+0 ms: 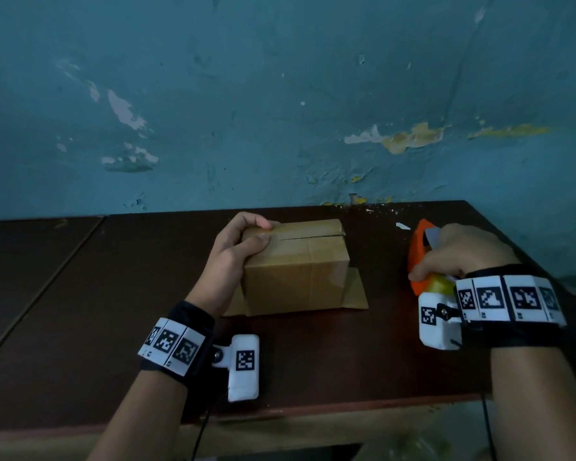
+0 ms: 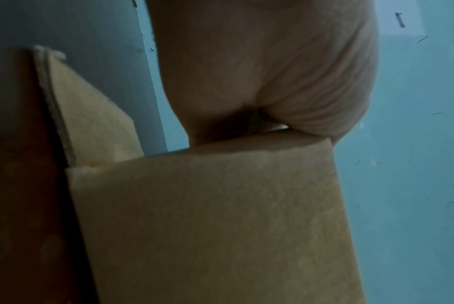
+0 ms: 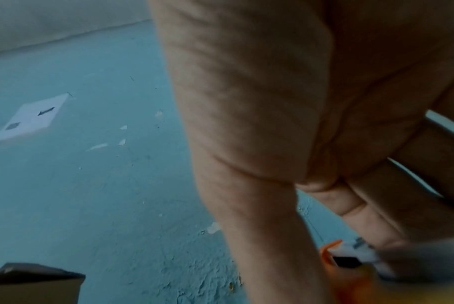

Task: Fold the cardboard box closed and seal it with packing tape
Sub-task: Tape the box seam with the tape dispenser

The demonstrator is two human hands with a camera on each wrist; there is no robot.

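A small brown cardboard box (image 1: 296, 267) stands on the dark table (image 1: 113, 311), its top flaps folded down with a seam across the top. My left hand (image 1: 243, 241) grips its upper left corner, thumb on the near flap and fingers over the far one. In the left wrist view the box (image 2: 215, 222) fills the frame under my palm (image 2: 272, 72). At the right my right hand (image 1: 459, 251) curls round an orange tape dispenser (image 1: 419, 251) with a yellowish roll. The right wrist view shows my fingers (image 3: 376, 216) over the dispenser (image 3: 350, 275), blurred.
Two bottom flaps (image 1: 356, 291) of the box lie spread flat on the table. A peeling blue wall (image 1: 280, 111) rises right behind the table. A seam (image 1: 47, 277) splits the tabletop at the left. The table's front edge (image 1: 280, 414) is close to me.
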